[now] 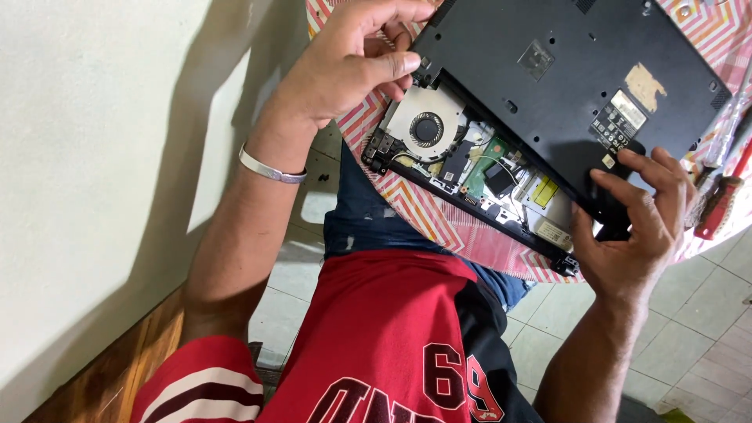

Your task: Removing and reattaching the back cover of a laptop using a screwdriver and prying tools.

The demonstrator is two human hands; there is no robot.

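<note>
A black laptop lies upside down on a table with a red-and-white zigzag cloth (pixel 458 227). Its black bottom cover (pixel 564 86) is lifted and slid away from the near edge. This exposes a round cooling fan (pixel 425 128), a green circuit board (pixel 484 160) and cables. My left hand (pixel 352 59) pinches the cover's left near corner between thumb and fingers; a silver bracelet sits on that wrist. My right hand (pixel 630 227) grips the cover's right near corner, fingers on top and thumb beneath.
A red-handled screwdriver (pixel 717 204) and another metal tool (pixel 724 129) lie on the cloth at the right edge. A pale wall fills the left side. Tiled floor shows below the table, and my red shirt and jeans are near the table's edge.
</note>
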